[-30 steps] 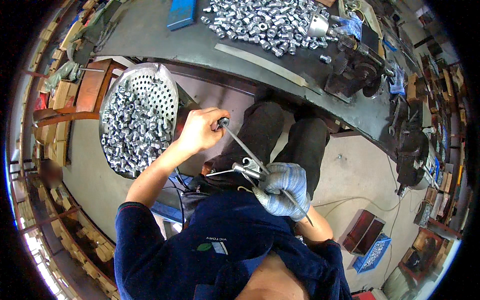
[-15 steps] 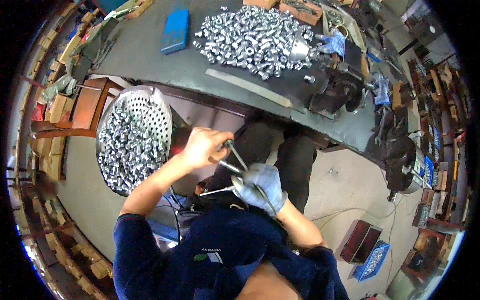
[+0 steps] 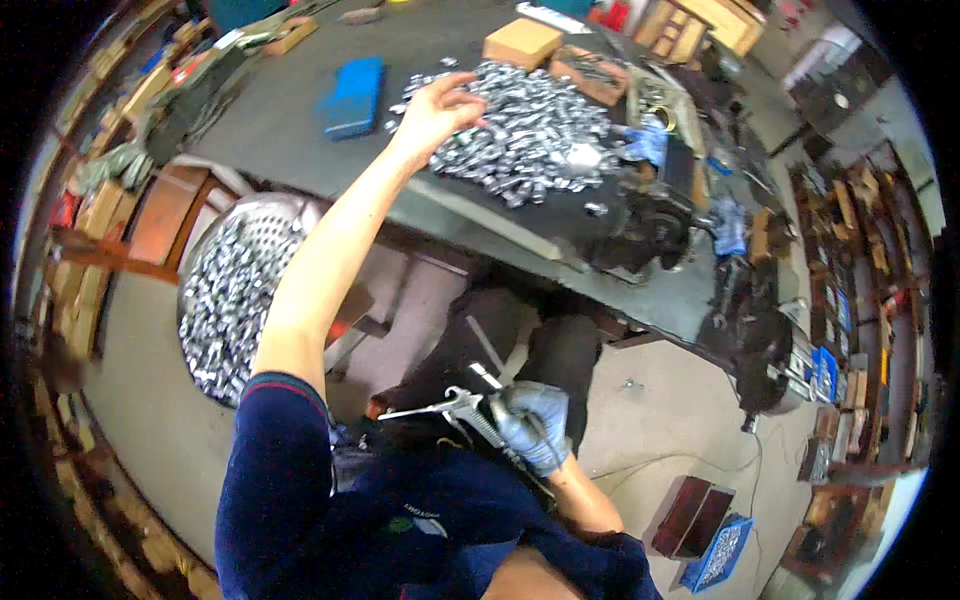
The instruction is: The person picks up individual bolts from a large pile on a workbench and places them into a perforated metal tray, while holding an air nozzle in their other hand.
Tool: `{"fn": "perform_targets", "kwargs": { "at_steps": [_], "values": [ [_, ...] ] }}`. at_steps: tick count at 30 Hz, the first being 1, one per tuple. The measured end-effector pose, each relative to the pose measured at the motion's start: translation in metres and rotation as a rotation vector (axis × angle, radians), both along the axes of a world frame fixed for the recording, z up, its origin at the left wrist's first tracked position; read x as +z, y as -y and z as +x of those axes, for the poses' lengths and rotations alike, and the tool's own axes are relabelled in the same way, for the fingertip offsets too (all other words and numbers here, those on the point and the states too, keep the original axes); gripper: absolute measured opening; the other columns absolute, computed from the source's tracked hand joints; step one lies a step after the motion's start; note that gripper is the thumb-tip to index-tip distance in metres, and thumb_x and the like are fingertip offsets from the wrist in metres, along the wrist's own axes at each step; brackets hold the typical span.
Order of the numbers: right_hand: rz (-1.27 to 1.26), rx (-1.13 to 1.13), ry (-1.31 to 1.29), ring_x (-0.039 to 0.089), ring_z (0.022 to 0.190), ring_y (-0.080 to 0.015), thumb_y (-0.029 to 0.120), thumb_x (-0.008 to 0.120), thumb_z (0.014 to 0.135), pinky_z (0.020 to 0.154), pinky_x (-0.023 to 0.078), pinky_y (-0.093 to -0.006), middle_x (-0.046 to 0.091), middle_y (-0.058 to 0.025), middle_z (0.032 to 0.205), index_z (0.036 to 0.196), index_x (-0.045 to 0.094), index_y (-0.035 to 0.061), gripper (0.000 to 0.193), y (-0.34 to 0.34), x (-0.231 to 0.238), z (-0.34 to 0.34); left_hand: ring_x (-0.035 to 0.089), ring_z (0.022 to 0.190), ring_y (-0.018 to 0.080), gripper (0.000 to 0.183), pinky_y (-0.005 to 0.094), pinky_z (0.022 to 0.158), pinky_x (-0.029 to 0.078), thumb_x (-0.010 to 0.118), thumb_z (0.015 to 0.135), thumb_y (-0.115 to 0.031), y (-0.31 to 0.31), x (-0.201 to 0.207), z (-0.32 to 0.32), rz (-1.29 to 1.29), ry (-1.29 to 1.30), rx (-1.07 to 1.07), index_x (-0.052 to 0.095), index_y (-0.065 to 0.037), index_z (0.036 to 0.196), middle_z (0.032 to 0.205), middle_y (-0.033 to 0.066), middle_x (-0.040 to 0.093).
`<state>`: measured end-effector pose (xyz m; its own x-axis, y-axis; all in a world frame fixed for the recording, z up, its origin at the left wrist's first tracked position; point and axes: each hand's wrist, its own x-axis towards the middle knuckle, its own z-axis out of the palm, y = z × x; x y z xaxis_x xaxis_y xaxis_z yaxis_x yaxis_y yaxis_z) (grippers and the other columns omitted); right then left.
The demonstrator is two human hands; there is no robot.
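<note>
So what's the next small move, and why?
Perhaps swing the bare left hand to the round perforated metal basin for a silver metal fitting: the hand looks loosely open at the heap of similar fittings, and the slim grey metal rod in the gloved right hand shows a bare end.

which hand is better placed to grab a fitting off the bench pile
Probably the left hand: it is right by the pile of metal fittings, fingers apart. The gloved right hand is farther off, gripping metal tools.

This is a workshop: metal fittings (image 3: 535, 140) lie heaped near a dark bench's (image 3: 270, 125) front edge, machinery (image 3: 650, 228) stands beside them, and crowded shelving (image 3: 872, 300) lines the right.
</note>
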<state>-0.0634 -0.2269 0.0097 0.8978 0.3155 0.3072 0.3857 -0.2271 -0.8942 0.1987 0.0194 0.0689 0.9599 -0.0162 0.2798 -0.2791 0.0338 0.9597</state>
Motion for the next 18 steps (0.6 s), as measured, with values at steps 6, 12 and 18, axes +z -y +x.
{"fn": "perform_targets", "kwargs": {
  "at_steps": [6, 12, 18],
  "values": [
    [0.033, -0.054, -0.056, 0.049, 0.044, -0.0211, 0.005, 0.071, 0.069, 0.044, 0.037, -0.0302, 0.048, -0.0086, 0.051, 0.057, 0.057, 0.0067, 0.018, 0.004, -0.017, -0.007, 0.061, 0.082, 0.0123, 0.04, 0.0275, 0.076, 0.05, 0.062, 0.084, -0.013, -0.121, -0.021, -0.083, 0.725, -0.117, 0.064, 0.053, 0.003, 0.12, 0.088, 0.0084, 0.065],
    [-0.007, 0.064, -0.015, 0.049, 0.044, -0.0232, 0.006, 0.07, 0.068, 0.044, 0.036, -0.0307, 0.048, -0.0087, 0.051, 0.058, 0.057, 0.0073, 0.017, -0.009, -0.024, -0.003, 0.065, 0.07, 0.0281, 0.036, 0.0365, 0.067, 0.051, 0.068, 0.069, -0.024, -0.268, -0.083, -0.202, 1.309, -0.348, 0.298, 0.066, -0.001, 0.097, 0.074, 0.0169, 0.065],
    [0.016, 0.053, -0.062, 0.048, 0.044, -0.0233, 0.006, 0.07, 0.068, 0.043, 0.036, -0.0306, 0.048, -0.0083, 0.051, 0.056, 0.054, 0.0081, 0.02, -0.009, -0.029, -0.008, 0.063, 0.077, 0.0307, 0.023, 0.0407, 0.07, 0.051, 0.067, 0.067, -0.028, -0.228, -0.106, -0.22, 1.531, -0.408, 0.349, 0.068, -0.008, 0.078, 0.073, 0.0131, 0.064]
  ]
}}
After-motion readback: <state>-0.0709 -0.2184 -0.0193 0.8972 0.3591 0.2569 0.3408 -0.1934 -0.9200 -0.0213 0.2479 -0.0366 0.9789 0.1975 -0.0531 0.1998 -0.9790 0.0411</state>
